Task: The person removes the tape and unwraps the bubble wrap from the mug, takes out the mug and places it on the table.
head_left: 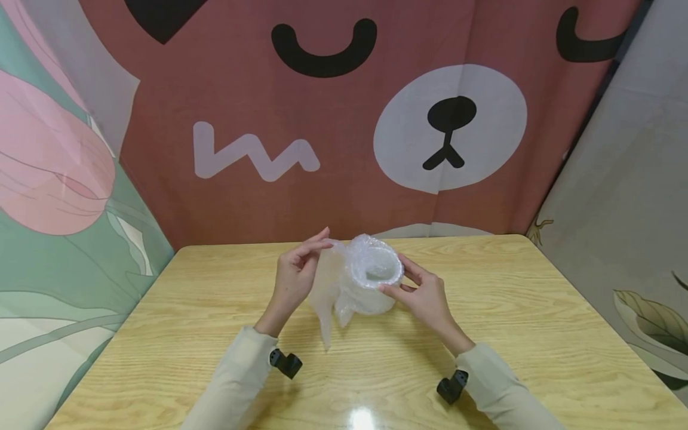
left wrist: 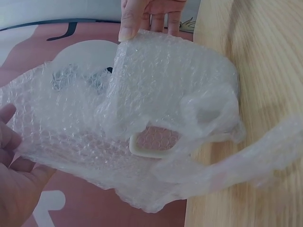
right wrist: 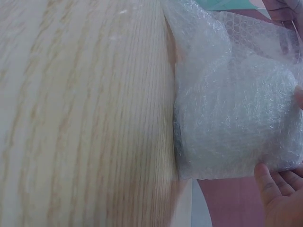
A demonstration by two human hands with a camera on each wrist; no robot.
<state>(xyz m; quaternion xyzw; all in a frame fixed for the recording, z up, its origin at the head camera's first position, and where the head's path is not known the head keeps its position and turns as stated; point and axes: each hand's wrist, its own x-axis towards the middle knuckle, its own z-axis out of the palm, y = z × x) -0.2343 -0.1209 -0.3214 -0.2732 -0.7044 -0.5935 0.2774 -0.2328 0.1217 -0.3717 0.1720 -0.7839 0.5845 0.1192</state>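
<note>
- Up near the far edge of the light wooden surface [head_left: 484, 310], about midway along it, sits a white round cup with a handle [head_left: 376, 280], partly swathed in a sheet of clear bubble wrap [head_left: 335, 286]
- left hand [head_left: 294, 276]: fingers and thumb pinch the loose edge of the bubble wrap, lifted beside the cup's left side
- right hand [head_left: 424, 292]: fingers curl lightly round the cup's right wall and rim, thumb on the wrap
- from the left wrist view the cup's handle [left wrist: 154, 144] shows through the wrap
- a tail of wrap hangs down toward the near edge
- a brown bear-face curtain [head_left: 344, 119] hangs behind the surface
</note>
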